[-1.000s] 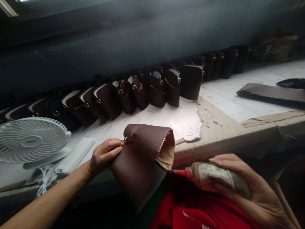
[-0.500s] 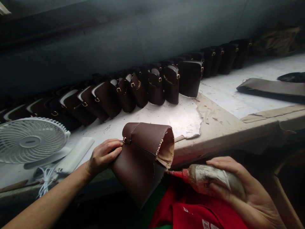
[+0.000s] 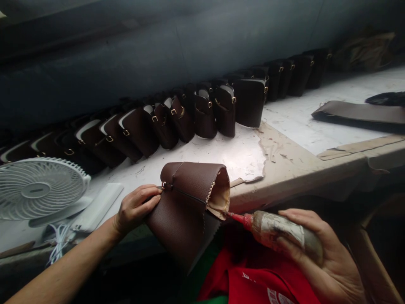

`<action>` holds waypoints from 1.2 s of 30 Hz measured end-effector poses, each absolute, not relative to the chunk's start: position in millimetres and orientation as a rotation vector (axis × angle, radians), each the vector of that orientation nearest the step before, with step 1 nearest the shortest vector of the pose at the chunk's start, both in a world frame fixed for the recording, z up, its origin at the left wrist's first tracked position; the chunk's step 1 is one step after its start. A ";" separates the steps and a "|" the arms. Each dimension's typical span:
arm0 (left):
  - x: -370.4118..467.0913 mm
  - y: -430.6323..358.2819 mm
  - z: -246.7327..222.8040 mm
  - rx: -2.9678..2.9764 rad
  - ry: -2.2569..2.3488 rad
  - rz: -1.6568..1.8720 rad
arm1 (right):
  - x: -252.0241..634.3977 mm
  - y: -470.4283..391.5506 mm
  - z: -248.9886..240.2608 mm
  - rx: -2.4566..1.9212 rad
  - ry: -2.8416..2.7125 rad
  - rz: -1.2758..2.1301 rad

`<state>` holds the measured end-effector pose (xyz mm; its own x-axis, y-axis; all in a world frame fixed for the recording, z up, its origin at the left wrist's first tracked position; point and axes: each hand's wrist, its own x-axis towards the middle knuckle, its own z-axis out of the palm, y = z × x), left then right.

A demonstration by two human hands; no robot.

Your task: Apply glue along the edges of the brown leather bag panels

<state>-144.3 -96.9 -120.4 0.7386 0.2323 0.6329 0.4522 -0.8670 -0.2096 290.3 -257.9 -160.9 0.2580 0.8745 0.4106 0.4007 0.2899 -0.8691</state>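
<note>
My left hand (image 3: 138, 207) is closed on the buckle side of a brown leather boot upper (image 3: 186, 207), which lies tilted over my lap with its open, notched end facing right. A pale lining shows inside that opening. My right hand (image 3: 322, 249) is wrapped around a stained squeeze bottle (image 3: 281, 232) with a worn white label. The bottle's red nozzle (image 3: 238, 217) points left, its tip at the lower edge of the lining; whether it touches cannot be made out. Where the left fingertips grip, the thumb is hidden behind the leather.
Several more dark boot uppers (image 3: 177, 122) with gold buckles stand in rows on the paper-covered table (image 3: 281, 147). A white fan (image 3: 41, 188) with a bundled cable (image 3: 58, 245) is at left. Flat dark pieces (image 3: 357, 114) lie at right. A red apron (image 3: 253, 278) covers my lap.
The bottle's nozzle has moved slightly up, from below the opening's lower corner to the edge of the lining. The left hand keeps its hold. The whole view has shifted slightly.
</note>
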 end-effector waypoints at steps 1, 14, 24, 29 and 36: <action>-144.7 -97.0 -121.0 -2.592 -0.529 -0.878 | 290.4 -258.9 -162.9 -1.318 -1.351 0.480; -137.3 -101.9 -117.5 -2.569 -0.566 -0.906 | 291.4 -262.5 -170.5 -1.281 -1.383 0.524; -137.9 -102.6 -119.8 -2.568 -0.586 -0.918 | 291.3 -264.3 -170.8 -1.294 -1.313 0.558; -132.7 -104.4 -114.9 -2.543 -0.594 -0.897 | 287.1 -264.9 -172.6 -1.278 -1.276 0.495; -128.5 -104.6 -112.0 -2.533 -0.592 -0.896 | 285.7 -269.0 -170.6 -1.233 -1.323 0.590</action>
